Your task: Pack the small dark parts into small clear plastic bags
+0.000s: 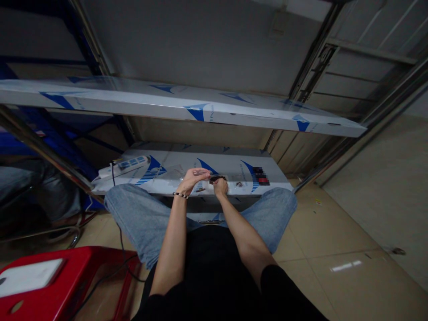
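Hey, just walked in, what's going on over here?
Someone sits at a low shelf, both hands over its front. The right hand has its fingers at a small dark object, too small to identify. The left hand is close beside it, fingers bent; whether it holds anything is unclear. A power strip lies at the shelf's left end, and a pixelated dark-and-red item toward the right.
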{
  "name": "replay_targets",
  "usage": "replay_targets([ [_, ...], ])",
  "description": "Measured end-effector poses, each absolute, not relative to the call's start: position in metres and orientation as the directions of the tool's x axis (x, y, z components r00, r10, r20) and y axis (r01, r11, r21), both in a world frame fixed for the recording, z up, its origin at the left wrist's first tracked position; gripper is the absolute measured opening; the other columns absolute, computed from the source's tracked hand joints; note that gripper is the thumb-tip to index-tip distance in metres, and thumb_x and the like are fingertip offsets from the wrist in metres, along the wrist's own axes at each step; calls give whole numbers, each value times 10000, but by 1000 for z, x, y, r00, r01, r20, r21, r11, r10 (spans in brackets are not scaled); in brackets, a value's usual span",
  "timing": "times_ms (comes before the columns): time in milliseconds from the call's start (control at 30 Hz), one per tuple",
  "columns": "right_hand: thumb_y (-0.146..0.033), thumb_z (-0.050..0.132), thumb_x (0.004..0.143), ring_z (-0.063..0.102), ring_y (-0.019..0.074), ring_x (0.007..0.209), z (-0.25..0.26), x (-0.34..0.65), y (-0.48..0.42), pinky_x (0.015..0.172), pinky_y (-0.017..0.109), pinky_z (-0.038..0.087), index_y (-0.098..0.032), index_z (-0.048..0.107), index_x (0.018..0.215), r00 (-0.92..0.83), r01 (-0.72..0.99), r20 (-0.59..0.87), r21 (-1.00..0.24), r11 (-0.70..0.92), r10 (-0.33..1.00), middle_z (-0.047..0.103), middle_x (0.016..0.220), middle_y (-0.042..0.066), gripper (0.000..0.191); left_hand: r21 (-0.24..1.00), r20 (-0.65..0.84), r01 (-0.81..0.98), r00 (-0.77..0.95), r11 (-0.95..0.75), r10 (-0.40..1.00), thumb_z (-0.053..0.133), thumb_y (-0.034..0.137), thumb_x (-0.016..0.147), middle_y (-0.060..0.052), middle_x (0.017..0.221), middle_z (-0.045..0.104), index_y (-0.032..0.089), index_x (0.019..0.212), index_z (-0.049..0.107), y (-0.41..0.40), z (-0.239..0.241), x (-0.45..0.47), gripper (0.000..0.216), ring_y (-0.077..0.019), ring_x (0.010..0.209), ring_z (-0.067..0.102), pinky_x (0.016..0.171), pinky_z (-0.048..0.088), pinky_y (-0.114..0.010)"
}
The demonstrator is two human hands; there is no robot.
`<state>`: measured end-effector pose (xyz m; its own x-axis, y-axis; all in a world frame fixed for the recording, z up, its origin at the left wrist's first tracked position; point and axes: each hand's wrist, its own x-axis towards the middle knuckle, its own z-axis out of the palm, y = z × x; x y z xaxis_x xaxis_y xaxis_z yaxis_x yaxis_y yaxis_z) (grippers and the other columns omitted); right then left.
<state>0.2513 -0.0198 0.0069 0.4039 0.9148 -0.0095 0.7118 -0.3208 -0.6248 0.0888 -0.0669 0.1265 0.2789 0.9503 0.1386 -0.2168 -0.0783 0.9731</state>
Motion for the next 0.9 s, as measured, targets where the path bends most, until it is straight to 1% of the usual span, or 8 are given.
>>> replay_targets([
  [100,-246,651,860,713,235,934,35,256,-17,837,281,513,-154,778,948,413,653,29,-707,-274,910,764,990,157,181,971,145,-225,281,-82,949,899,373,649,-97,813,752,116,878,762,-68,127,88,370,-199,779,696,774,545,-321],
  [167,-272,627,864,710,223,901,65,261,-15,823,271,516,-124,762,970,400,518,116,-847,-120,909,767,954,141,227,971,151,-222,277,-90,949,899,372,651,-97,810,750,116,873,761,-68,128,89,366,-196,778,692,771,543,-316],
  [233,-345,616,863,699,223,879,98,264,-19,801,284,529,-99,741,992,369,349,219,-934,84,903,761,933,137,305,972,148,-215,269,-90,952,903,372,642,-91,801,746,118,863,759,-68,127,90,366,-192,766,689,770,540,-313],
  [333,-431,673,830,686,201,831,142,264,-36,788,301,543,-124,722,975,234,154,385,-921,357,893,751,919,110,343,979,135,-188,277,-84,951,907,375,628,-85,803,748,127,850,756,-68,127,92,365,-187,746,686,773,535,-314],
  [400,-436,714,810,684,189,804,160,264,-53,782,301,544,-145,722,934,89,90,443,-896,436,892,747,899,93,316,983,133,-159,284,-90,950,905,377,626,-81,805,750,137,843,754,-68,128,94,357,-190,743,688,776,532,-317],
  [533,-360,757,780,686,195,798,171,268,-74,757,299,533,-159,752,844,-94,153,443,-879,453,892,755,856,83,211,987,150,-101,331,-123,932,885,373,651,-63,761,740,153,795,740,-68,129,99,300,-187,723,686,771,522,-309],
  [700,-276,711,815,694,198,835,168,274,-72,737,292,521,-164,789,865,-136,250,440,-852,461,887,771,911,89,145,990,139,-79,340,-119,930,896,326,630,-67,780,746,152,807,739,-69,131,106,293,-184,720,688,746,516,-297],
  [900,-312,731,814,653,173,697,173,272,-77,657,273,497,-168,768,846,-224,293,394,-845,447,891,733,769,44,152,989,137,-108,367,-104,920,884,329,656,-82,801,755,129,859,764,-71,133,109,310,-198,743,696,777,524,-316],
])
